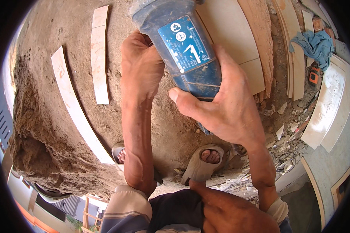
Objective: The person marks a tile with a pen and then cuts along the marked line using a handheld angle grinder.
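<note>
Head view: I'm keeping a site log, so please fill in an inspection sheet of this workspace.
Surface: bare brown earth ground, broken and uneven at left.
Tool and tiles: blue plastic-bodied power tool, held; two long, narrow, pale tile strips lie apart on the ground at left.
Clutter: crumpled blue cloth, small orange-and-black object and broken pale fragments at right.
Hands: right hand grips the tool's body; left hand is at its upper end, fingers mostly hidden.
Cables: nothing clearly seen.
Surroundings: beige open-toed sandals, worn by the person; more pale tile pieces at right.
</note>
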Motion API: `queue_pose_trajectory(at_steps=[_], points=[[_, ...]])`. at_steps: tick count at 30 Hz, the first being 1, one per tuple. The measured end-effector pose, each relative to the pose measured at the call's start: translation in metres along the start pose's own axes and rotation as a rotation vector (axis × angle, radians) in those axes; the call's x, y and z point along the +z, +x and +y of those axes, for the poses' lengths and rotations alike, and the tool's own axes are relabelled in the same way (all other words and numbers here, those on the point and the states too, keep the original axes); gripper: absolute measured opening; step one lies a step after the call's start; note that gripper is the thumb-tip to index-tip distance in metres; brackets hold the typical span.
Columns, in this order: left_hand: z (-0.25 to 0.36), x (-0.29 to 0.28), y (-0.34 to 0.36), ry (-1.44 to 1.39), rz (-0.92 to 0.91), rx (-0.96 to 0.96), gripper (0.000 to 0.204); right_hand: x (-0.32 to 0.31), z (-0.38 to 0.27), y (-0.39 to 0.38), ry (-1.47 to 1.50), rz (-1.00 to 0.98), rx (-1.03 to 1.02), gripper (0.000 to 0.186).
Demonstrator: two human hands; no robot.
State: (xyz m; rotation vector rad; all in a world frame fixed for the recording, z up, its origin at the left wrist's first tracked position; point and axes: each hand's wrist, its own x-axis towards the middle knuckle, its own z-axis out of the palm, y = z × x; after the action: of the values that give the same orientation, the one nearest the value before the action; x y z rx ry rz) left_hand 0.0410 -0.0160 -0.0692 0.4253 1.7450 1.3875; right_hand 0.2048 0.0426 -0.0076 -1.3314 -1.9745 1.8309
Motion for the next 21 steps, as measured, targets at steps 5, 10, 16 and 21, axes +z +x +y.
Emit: queue_pose_trajectory(at_steps=[5, 10, 16, 21], points=[[-0.0061, -0.0002, 0.0016, -0.084, -0.023, 0.058, 0.030, -0.0016, -0.0012, -0.0002, 0.011, -0.016, -0.002, 0.056], [-0.0002, -0.0001, -0.0007, -0.029, -0.024, 0.053, 0.029, -0.0022, -0.0005, -0.0005, 0.020, -0.023, 0.002, 0.057], [-0.0036, 0.0016, -0.0001, -0.060, -0.018, 0.061, 0.030, -0.0010, 0.0007, -0.0009, 0.009, -0.015, -0.002, 0.057], [-0.0067, -0.0015, 0.0010, -0.055, -0.016, 0.034, 0.030, -0.0024, -0.0042, -0.0007, 0.033, -0.038, 0.039, 0.056]])
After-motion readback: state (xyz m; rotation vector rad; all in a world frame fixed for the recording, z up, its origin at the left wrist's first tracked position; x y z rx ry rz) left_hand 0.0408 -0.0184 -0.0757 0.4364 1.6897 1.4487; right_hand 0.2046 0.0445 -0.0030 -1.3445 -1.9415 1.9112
